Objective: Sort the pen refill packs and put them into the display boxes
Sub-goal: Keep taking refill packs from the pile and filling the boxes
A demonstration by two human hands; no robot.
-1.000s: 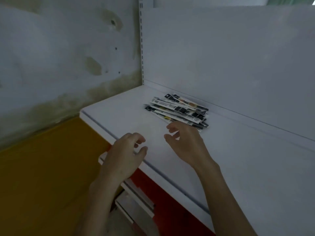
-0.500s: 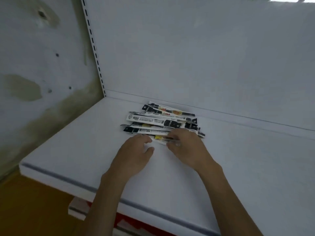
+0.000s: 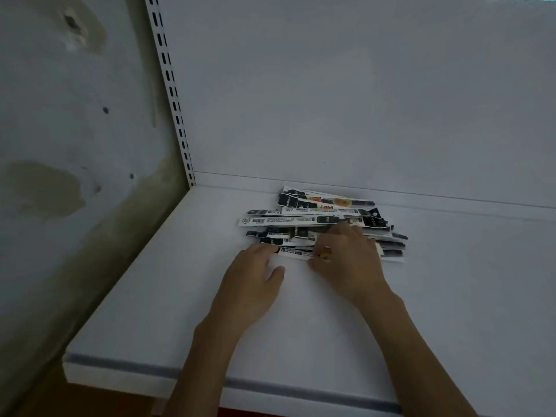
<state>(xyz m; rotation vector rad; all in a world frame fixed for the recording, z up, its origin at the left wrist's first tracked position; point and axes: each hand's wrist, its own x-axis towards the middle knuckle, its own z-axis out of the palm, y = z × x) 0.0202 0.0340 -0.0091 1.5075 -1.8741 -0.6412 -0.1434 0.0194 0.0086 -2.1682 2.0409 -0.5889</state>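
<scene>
A loose pile of pen refill packs [image 3: 313, 219], long flat sleeves printed in black and white, lies on the white shelf [image 3: 180, 296] close to its back panel. My left hand [image 3: 254, 278] lies palm down in front of the pile, its fingertips touching the nearest pack's left end. My right hand [image 3: 349, 260] is on the near right part of the pile, a ring on one finger. Its fingers are bent over the front packs and the thumb sits at their near edge. The packs under that hand are hidden. No display box is in view.
The shelf's back panel [image 3: 361, 100] rises right behind the pile. A slotted upright [image 3: 173, 94] and a stained wall [image 3: 69, 145] close off the left side. The shelf's front edge [image 3: 270, 389] runs below my forearms.
The view has come closer to the shelf. Both hands moved forward from its front edge to the pile; the right hand now lies further onto the packs.
</scene>
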